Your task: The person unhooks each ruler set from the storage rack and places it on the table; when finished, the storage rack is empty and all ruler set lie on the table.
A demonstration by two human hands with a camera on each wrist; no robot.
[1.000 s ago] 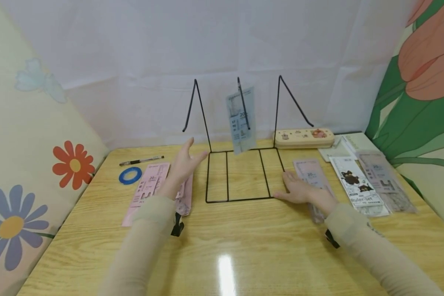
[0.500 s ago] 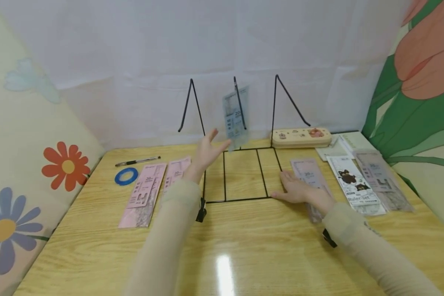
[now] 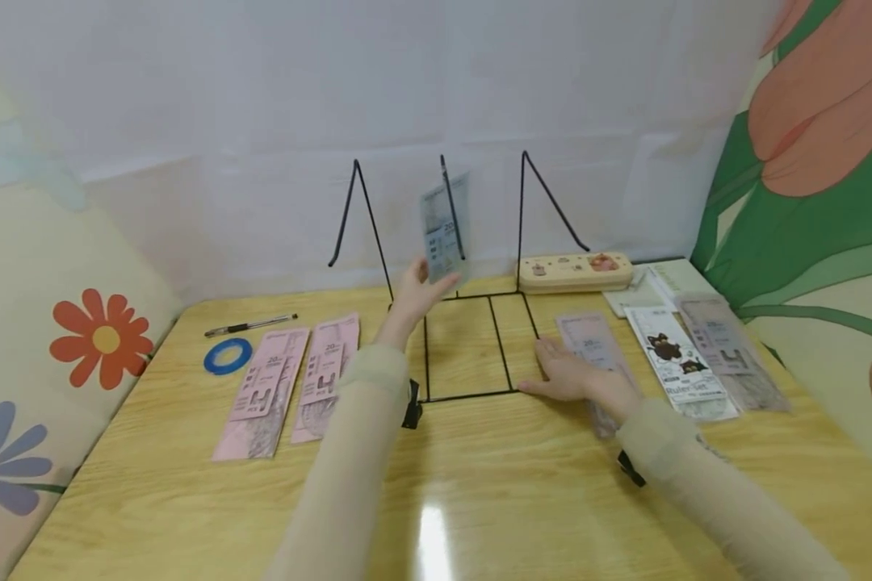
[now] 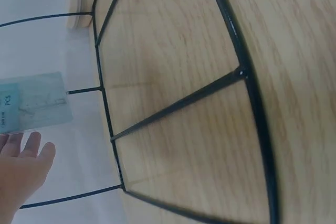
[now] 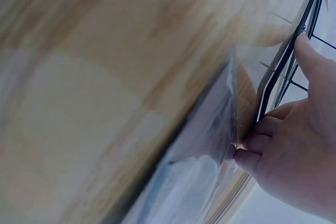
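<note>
Where left hand [image 3: 414,292] meets packet [image 3: 445,227]: unclear.

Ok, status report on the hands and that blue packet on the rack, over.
Left hand open, fingers at hanging blue packet. Right hand flat on table, at wire rack base corner. Nothing in the way.

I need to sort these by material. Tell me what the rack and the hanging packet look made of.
Rack: thin black wire, probably coated metal, since it holds crisp bends.
Packet: clear bluish film, likely plastic; the wire shows through it.
</note>
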